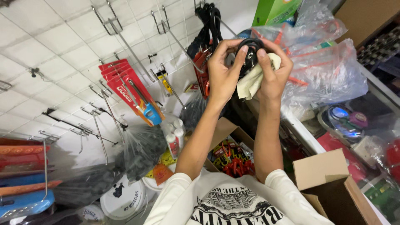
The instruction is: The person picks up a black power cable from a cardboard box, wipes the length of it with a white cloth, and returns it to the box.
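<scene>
At far left, flat orange and blue packs [23, 175] hang on a peg against the white grid wall [54, 54], with bare hooks [93, 125] jutting out beside them. Next come red carded tools [129, 89] on a long hook, and below them dark bags [139, 152] and white tubs [123, 200] crowd the floor. A bunch of black cords [208, 25] hangs from the upper hooks, just behind the left hand [223, 75]. That hand is raised, fingers curled around the left edge of a black plug [249, 56], thumb on its front. The right hand [273, 77] closes on the plug's right side and presses a pale cloth [252, 81] against it; both hands grip firmly. Below the forearms an open box [231, 154] holds red-handled tools. The air around the raised hands is tight: cords left, clear bags [329, 71] of orange parts right. Further right, the table [304, 135] edge runs diagonally, and an empty box [333, 187] sits near the lower corner.
</scene>
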